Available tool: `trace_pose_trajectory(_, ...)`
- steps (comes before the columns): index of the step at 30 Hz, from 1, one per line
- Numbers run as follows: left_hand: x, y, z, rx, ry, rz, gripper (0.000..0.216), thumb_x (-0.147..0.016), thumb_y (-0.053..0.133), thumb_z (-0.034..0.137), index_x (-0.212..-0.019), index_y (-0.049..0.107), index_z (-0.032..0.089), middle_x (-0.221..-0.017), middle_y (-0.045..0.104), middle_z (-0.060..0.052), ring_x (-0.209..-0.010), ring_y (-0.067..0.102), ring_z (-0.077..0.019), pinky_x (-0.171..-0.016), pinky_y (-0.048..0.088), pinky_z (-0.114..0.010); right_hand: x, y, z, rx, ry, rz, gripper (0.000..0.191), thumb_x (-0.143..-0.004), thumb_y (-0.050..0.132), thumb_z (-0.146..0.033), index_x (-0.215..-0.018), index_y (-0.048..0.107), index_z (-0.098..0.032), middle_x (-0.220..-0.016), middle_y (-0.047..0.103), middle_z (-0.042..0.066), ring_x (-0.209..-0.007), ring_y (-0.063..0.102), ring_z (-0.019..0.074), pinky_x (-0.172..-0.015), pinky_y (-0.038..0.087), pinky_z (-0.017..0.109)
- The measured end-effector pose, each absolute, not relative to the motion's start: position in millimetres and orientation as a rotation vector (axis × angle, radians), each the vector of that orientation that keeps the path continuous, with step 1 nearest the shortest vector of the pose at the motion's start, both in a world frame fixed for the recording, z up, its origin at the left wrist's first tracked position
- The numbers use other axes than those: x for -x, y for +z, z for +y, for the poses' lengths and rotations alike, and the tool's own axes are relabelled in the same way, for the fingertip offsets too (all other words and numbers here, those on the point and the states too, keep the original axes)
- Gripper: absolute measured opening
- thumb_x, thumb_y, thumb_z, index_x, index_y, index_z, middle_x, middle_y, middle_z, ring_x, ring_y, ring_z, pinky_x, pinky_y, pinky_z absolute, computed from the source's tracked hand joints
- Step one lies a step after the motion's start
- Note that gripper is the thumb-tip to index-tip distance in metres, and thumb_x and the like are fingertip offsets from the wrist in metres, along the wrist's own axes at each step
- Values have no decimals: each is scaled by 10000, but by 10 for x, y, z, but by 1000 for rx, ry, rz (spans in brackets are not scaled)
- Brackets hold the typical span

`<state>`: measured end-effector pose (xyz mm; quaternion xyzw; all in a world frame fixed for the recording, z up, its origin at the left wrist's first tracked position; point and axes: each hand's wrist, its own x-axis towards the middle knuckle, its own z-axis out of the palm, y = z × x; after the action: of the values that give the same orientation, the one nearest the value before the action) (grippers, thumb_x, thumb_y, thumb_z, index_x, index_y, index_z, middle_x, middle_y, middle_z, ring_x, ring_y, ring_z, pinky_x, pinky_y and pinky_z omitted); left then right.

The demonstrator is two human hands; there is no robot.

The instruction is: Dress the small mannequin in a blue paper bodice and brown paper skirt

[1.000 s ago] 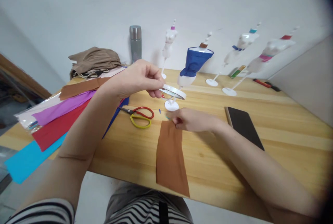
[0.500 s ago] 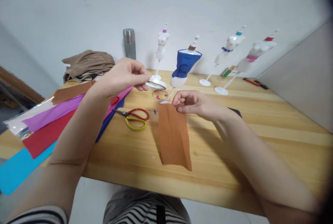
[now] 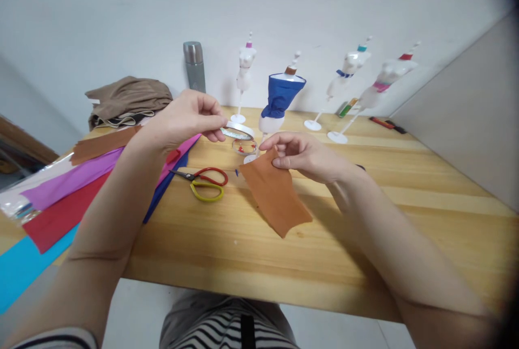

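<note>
Between thumb and fingertips, my left hand point(image 3: 200, 116) pinches a roll of white tape point(image 3: 239, 130) above the table. My right hand point(image 3: 302, 157) grips the top of a brown piece of fabric point(image 3: 275, 192), which hangs down at a slant toward the table. Just beyond the hands stands a small dress form wrapped in blue cloth point(image 3: 279, 94), with a brown band at its neck. Close behind the tape lies a round clear dish point(image 3: 244, 146) with red bits in it. Scissors point(image 3: 203, 181) with one red and one yellow handle lie on the table, left of the fabric.
Coloured fabric strips point(image 3: 68, 192) and a folded brown cloth point(image 3: 130, 101) cover the left side. A grey flask point(image 3: 194, 67) stands by the wall. Other small dress forms point(image 3: 245, 67) stand along the back, two of them point(image 3: 389, 81) at the right. A dark-and-red tool point(image 3: 387, 125) lies back right.
The brown fabric's lower end has swung right and up, and my right hand has turned slightly with it. My left hand keeps hold of the tape. The whole view has shifted a little.
</note>
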<state>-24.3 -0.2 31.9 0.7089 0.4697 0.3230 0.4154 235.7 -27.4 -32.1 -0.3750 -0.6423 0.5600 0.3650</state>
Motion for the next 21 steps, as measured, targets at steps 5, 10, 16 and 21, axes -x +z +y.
trace_pose_trajectory(5,238,312,14,-1757,800,1184,137,-846,614,158,-782,674,53,-574,633,57,-776,714,-92,-843,490,-179,-2337,-362,-267,939,1545,-1495,329,-632,826,-180,-940,715,-216,-1074,715,40,-808,664,138,-672,546,253)
trace_pose_trajectory(10,253,335,18,-1787,796,1214,156,-830,623,194,-788,673,52,-593,644,68,-734,694,-60,-825,480,-159,-2298,-384,-295,913,1653,-1361,348,-622,780,-127,-945,689,-222,-895,718,-2,-709,662,116,-587,520,216)
trace_pose_trajectory(16,270,357,16,-1801,811,1221,145,-852,644,186,-784,664,60,-595,663,28,-680,692,-89,-809,528,-221,-2204,-478,-305,955,1738,-1196,228,-557,711,-90,-721,597,-202,-722,651,-21,-629,614,100,-550,509,194)
trace_pose_trajectory(21,258,376,8,-1786,800,1245,148,-858,633,162,-755,639,57,-605,647,36,-731,706,-100,-831,524,-235,-2144,-521,-314,979,1788,-1185,183,-565,699,-124,-716,632,-202,-693,648,-4,-598,588,116,-538,516,218)
